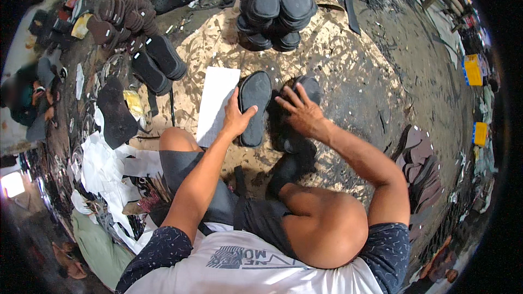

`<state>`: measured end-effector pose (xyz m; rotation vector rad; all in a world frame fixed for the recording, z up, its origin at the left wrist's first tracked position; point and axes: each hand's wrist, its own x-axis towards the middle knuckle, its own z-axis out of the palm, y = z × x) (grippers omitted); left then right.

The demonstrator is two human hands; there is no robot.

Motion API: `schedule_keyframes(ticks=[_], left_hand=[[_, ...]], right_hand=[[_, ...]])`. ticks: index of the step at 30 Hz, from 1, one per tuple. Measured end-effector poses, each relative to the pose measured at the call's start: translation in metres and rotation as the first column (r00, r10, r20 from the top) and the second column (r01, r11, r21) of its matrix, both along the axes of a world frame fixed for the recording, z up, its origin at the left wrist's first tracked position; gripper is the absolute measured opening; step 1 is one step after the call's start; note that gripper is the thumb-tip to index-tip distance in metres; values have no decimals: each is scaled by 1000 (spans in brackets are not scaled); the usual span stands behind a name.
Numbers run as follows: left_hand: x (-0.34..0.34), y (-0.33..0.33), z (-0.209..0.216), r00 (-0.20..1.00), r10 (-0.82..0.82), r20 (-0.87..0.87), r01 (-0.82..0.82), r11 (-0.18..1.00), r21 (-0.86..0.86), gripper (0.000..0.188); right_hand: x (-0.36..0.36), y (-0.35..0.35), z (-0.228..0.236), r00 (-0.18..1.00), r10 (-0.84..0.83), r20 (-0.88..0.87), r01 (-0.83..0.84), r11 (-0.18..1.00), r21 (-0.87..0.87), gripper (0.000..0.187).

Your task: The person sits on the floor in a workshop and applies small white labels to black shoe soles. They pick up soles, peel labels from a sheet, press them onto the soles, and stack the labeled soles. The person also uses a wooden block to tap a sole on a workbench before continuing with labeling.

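I have the left hand [234,118] clamped on a black sole [255,110], thumb over its top and fingers along its left edge; the sole lies just ahead of the knees. The right hand [303,111] has its fingers spread apart over a dark object [308,88], and I can't tell whether they touch it.

Straight ahead, a tall black stack [275,2] blocks my way beyond the sole. On the left, a white sheet [217,100] lies beside the sole and passes under the left hand. Farther left I see a black pair [158,64], a brown heap [121,19], a black piece [116,113] and white scraps [101,166]. The left knee [177,139] hems in that side; the right knee [339,228] bulges below the right forearm.

The stained tan board [340,57] has a slanting edge at upper right, with a dark strap [353,10] near it. My widest gap runs right from the right forearm, over that board to the floor [422,84], bounded below by a brown stack [418,163].
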<state>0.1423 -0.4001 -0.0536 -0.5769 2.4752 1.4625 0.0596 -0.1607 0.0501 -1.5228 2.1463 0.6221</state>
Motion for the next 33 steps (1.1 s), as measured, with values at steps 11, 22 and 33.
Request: schedule_keyframes(ticks=[11,22,33], left_hand=[[2,13,-2,998,-42,38,46,994,-101,98],[29,-105,33,890,158,428,76,874,-480,91],[38,-108,11,950,240,199,-160,922,-352,71]], right_hand=[[53,11,-97,100,-497,862,897,-330,-294,96],[23,40,-86,134,-442,887,762,-526,-378,69],[14,-17,-33,351,-318,881,772,-434,-465,52]])
